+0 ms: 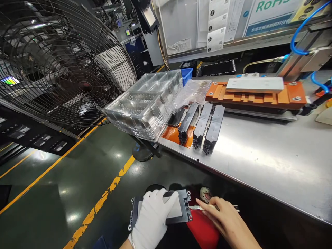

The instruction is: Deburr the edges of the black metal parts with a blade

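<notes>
My left hand, in a white glove, is closed around a flat black plastic housing with a light grey panel and small metal-ringed holes at its corners. It is held low, off the bench. In my bare right hand is a slim craft knife, its pointed blade at the housing's right end. Whether the tip touches the plastic I cannot tell. Part of the knife's handle is hidden by my fingers, and the gloved hand covers the middle of the housing.
On the metal bench stand several black plastic parts beside an orange sheet. Stacked clear trays overhang the bench's left corner. Behind is an orange fixture with blue air hoses. A large caged fan stands left.
</notes>
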`<move>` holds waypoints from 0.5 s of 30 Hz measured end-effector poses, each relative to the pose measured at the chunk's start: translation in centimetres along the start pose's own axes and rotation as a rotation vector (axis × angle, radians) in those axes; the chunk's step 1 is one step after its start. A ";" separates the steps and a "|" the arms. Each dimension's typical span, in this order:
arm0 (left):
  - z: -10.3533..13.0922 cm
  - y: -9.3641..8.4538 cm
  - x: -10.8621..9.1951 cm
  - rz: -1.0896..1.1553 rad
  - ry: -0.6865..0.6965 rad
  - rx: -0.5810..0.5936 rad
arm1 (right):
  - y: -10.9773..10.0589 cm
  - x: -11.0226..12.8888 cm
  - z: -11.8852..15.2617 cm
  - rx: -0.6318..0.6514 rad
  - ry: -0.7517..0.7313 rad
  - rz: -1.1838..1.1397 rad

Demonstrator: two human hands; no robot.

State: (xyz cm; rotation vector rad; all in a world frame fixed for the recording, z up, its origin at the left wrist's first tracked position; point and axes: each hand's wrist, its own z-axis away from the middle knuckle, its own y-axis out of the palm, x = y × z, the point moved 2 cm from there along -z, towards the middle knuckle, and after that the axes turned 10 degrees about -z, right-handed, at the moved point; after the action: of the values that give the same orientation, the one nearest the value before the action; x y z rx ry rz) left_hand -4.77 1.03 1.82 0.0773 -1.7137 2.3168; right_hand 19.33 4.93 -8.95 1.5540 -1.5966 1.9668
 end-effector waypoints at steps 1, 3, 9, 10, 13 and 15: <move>0.0 0.1 0.0 0.001 0.005 0.004 | 0.0 0.1 -0.1 -0.001 -0.016 0.033; 0.1 0.4 -0.1 -0.003 0.014 0.004 | 0.0 0.1 -0.2 0.001 -0.050 0.085; 0.1 0.1 0.1 0.065 0.054 0.064 | -0.7 -0.3 -0.6 0.003 -0.180 0.147; 0.1 -0.3 0.2 0.087 0.071 0.098 | -0.9 -0.2 -0.7 0.005 -0.191 0.150; 0.0 -1.2 0.5 0.113 0.127 0.150 | -1.5 0.0 -1.1 0.006 -0.226 0.151; 0.1 -1.5 0.6 0.104 0.160 0.136 | -1.8 0.2 -1.4 0.021 -0.265 0.142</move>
State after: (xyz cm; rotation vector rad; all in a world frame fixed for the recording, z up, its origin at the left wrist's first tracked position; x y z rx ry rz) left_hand -5.02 1.50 3.38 -0.1707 -1.5161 2.4384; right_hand 19.62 6.68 -7.52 1.8205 -1.8379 1.9160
